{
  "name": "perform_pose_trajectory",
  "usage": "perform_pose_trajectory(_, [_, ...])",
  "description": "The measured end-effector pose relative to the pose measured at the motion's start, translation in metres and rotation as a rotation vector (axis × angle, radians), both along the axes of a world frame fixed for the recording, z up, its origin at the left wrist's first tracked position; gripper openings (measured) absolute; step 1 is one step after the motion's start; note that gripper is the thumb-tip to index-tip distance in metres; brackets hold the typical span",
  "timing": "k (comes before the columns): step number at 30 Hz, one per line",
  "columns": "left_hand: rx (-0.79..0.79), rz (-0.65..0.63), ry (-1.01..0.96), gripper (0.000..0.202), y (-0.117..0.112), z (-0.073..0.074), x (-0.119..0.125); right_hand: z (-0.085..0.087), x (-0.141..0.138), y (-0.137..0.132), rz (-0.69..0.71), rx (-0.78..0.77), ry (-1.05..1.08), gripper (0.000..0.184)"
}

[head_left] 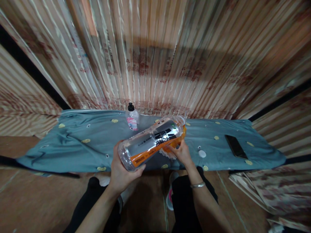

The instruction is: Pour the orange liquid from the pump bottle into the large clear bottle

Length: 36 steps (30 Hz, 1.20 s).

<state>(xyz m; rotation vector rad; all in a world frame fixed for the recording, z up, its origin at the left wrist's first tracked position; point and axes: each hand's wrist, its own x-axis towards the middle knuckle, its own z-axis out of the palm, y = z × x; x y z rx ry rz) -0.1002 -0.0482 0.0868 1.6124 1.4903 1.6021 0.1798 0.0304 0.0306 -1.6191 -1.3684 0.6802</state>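
A large clear plastic bottle (150, 142) with a silver and orange label lies tilted across my view, its neck up to the right. My left hand (123, 171) is closed around its base end. Close under the neck end, my right hand (181, 152) grips an orange object (184, 133), mostly hidden behind the bottle; its kind is unclear. Something whitish with a frilly edge (167, 154) shows below the bottle beside my right fingers. On the cloth to the right lies a small white round cap (202, 153).
A clear squeeze bottle (132, 119) with a black cap and pink label stands at the back of the table, left of the large bottle. A black phone (235, 146) lies at the right. Blue-green patterned cloth (73, 139) covers the table; striped curtains (155, 71) hang close behind.
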Motion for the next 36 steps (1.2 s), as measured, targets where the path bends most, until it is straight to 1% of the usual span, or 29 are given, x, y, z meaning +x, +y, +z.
perform_pose_trajectory(5, [0.01,-0.003,0.007,0.089,-0.0003,0.0017,0.0009,-0.0045,0.002,0.001,0.014,0.012,-0.007,0.085])
perform_pose_trajectory(10, [0.012,-0.008,0.0,0.092,0.0001,-0.0005,-0.0009,-0.0064,0.0029,0.0011,0.013,0.025,-0.009,0.084])
perform_pose_trajectory(15, [0.011,-0.004,-0.021,0.091,0.0,0.0001,-0.0001,-0.0059,0.0026,0.0011,0.006,0.016,-0.021,0.08])
perform_pose_trajectory(21, [-0.004,-0.011,-0.034,0.09,-0.0009,0.0003,0.0006,-0.003,0.0015,0.0003,-0.003,0.021,-0.037,0.085])
perform_pose_trajectory(26, [-0.039,-0.005,-0.043,0.095,-0.0017,0.0022,0.0007,-0.0012,0.0018,-0.0005,-0.006,0.019,-0.064,0.085])
perform_pose_trajectory(30, [-0.054,-0.021,-0.05,0.092,-0.0017,0.0047,0.0014,-0.0012,0.0025,-0.0004,-0.003,0.015,-0.068,0.083])
perform_pose_trajectory(36, [-0.011,0.004,-0.022,0.091,-0.0011,0.0034,0.0017,0.0003,0.0033,-0.0005,0.016,0.009,-0.065,0.086])
